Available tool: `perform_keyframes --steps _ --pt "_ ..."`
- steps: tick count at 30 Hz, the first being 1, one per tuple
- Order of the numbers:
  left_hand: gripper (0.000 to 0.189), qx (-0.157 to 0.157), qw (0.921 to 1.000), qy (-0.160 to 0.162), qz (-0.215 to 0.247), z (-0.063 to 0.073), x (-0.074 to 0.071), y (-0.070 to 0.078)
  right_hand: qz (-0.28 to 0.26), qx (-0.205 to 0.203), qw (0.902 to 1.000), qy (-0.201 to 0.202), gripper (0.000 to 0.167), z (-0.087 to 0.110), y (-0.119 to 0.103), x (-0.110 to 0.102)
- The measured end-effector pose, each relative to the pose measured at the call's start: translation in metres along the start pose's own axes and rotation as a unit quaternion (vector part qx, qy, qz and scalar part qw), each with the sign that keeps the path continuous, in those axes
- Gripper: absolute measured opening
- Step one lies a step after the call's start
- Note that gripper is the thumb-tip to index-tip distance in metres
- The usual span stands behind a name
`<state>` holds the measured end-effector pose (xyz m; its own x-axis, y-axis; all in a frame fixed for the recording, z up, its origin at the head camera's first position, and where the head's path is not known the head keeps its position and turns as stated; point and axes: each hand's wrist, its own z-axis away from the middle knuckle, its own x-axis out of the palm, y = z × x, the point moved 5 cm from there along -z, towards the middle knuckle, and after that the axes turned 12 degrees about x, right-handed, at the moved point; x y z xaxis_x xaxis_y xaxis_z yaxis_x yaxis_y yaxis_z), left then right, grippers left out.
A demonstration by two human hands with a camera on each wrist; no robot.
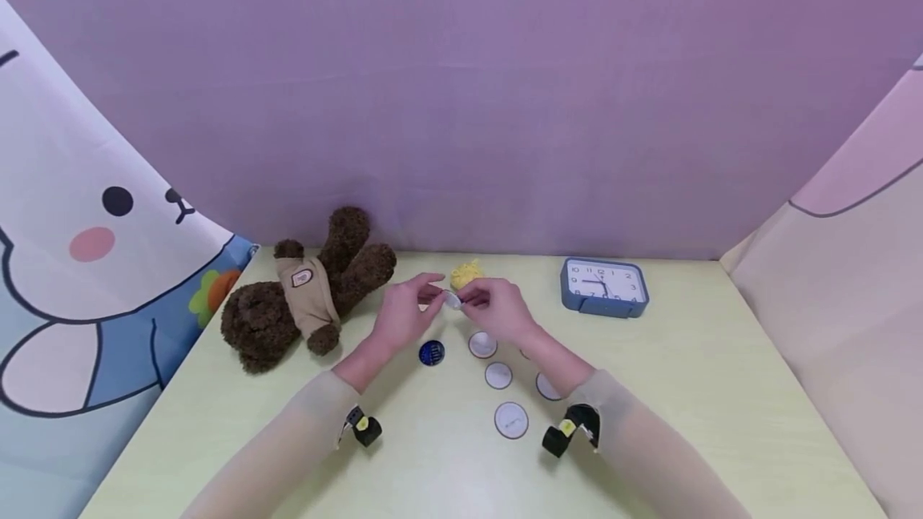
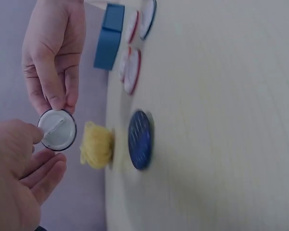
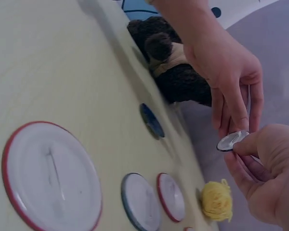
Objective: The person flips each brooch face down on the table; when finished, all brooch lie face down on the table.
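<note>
Between both hands, above the table, is a round pin badge (image 1: 452,299), its white back with a pin clasp showing in the left wrist view. My left hand (image 1: 404,313) pinches one edge of it, thumb on the white back. On the opposite edge, my right hand (image 1: 501,312) grips it between thumb and fingers. A dark blue badge (image 1: 432,353) lies face up on the table below the left hand. Several badges lie with white backs up under the right forearm, including a red-rimmed one (image 3: 50,175). Just behind the hands sits a yellow yarn ball (image 1: 467,273).
A brown teddy bear (image 1: 310,295) in a tan shirt lies at the table's back left. At the back right stands a blue alarm clock (image 1: 604,288) with a white dial. A purple cloth (image 1: 461,102) hangs behind the pale table (image 1: 707,391).
</note>
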<state>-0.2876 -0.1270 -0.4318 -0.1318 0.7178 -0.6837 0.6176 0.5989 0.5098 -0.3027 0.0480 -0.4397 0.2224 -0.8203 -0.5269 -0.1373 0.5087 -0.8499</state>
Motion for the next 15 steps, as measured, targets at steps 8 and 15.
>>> perform_keyframes --steps 8,15 --pt "0.031 0.028 0.9984 0.003 0.049 0.001 -0.003 0.034 -0.057 0.028 0.9977 -0.022 0.023 0.018 0.0 -0.023" --pt "0.036 0.02 0.9979 -0.037 0.048 0.014 0.0 0.048 -0.082 0.031 0.9952 -0.044 0.03 0.043 0.001 -0.027"
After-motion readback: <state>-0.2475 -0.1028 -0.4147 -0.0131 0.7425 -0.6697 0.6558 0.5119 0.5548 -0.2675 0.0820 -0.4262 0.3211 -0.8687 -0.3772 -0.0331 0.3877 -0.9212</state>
